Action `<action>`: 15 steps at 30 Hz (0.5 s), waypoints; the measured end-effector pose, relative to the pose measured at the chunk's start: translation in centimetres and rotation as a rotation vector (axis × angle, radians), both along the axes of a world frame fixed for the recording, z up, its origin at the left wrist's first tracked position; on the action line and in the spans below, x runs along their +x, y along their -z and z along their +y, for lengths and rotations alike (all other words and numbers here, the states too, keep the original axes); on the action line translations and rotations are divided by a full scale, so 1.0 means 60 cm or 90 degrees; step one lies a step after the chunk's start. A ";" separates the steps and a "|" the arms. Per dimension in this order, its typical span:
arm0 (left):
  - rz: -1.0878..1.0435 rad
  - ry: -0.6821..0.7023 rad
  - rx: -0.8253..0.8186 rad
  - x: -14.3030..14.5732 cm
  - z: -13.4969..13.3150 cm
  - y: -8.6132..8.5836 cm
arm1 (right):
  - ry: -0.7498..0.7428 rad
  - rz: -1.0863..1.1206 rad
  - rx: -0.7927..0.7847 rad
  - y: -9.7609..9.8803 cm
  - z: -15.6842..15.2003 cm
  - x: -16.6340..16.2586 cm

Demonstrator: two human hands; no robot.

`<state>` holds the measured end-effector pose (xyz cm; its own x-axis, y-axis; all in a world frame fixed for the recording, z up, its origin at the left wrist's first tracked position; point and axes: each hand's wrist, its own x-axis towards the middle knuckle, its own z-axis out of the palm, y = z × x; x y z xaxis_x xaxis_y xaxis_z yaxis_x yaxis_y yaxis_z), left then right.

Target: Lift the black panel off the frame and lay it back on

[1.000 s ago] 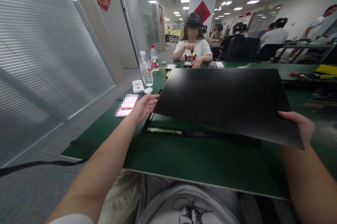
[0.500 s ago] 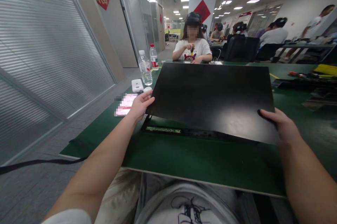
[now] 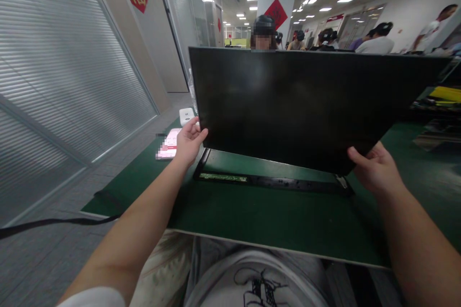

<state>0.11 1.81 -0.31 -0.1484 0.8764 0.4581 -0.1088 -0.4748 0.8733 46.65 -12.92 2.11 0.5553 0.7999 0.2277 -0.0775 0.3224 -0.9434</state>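
A large, thin black display panel (image 3: pixel 295 110) is held up and tilted over the table, its dark face toward me. My left hand (image 3: pixel 190 142) grips its left edge near the lower corner, thumb in front and fingers behind. My right hand (image 3: pixel 376 167) is closed on the lower right corner, thumb on the front face. Beneath the panel lies a black rectangular frame (image 3: pixel 288 184) on the green table, with a green circuit strip (image 3: pixel 223 178) along its near left side. The panel hides the far part of the frame.
On the green table (image 3: pixel 252 223), a lit phone (image 3: pixel 169 146) and a white device (image 3: pixel 186 116) lie left of my left hand. A clear bottle (image 3: pixel 192 88) is mostly covered by the panel. Yellow material (image 3: pixel 446 93) and dark parts are at the right. A person (image 3: pixel 264 33) sits opposite.
The panel has been raised and tipped more upright, uncovering more of the frame's near side and covering the bottles and the person opposite. My right hand has shifted slightly left.
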 end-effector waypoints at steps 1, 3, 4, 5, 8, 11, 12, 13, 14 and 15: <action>0.004 -0.004 0.004 0.000 0.000 -0.001 | 0.011 -0.009 -0.002 0.005 0.002 0.001; 0.012 -0.010 0.015 0.000 0.000 -0.002 | 0.032 -0.027 -0.017 0.015 0.007 0.004; 0.015 -0.013 0.022 0.000 0.000 -0.002 | 0.040 -0.036 -0.026 0.020 0.009 0.005; 0.018 -0.015 0.028 0.000 0.001 -0.002 | 0.044 -0.045 -0.032 0.024 0.011 0.006; 0.019 -0.013 0.034 0.000 0.002 0.000 | 0.028 -0.065 -0.036 0.035 0.017 0.007; 0.006 0.002 0.024 0.001 0.003 0.003 | 0.002 -0.060 -0.031 0.040 0.021 0.006; 0.003 0.006 0.018 0.001 0.004 0.003 | -0.005 -0.053 -0.030 0.041 0.022 0.006; 0.003 0.009 0.011 0.002 0.003 0.004 | -0.010 -0.046 -0.029 0.041 0.022 0.006; 0.004 0.014 0.003 0.002 0.003 0.004 | -0.015 -0.040 -0.031 0.041 0.023 0.005; 0.006 0.020 -0.006 0.002 0.002 0.004 | -0.019 -0.035 -0.033 0.040 0.023 0.006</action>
<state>0.25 1.94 -0.56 -0.1169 0.8849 0.4510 -0.1147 -0.4631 0.8789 46.98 -11.54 -0.31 0.5184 0.8276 0.2154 -0.0346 0.2719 -0.9617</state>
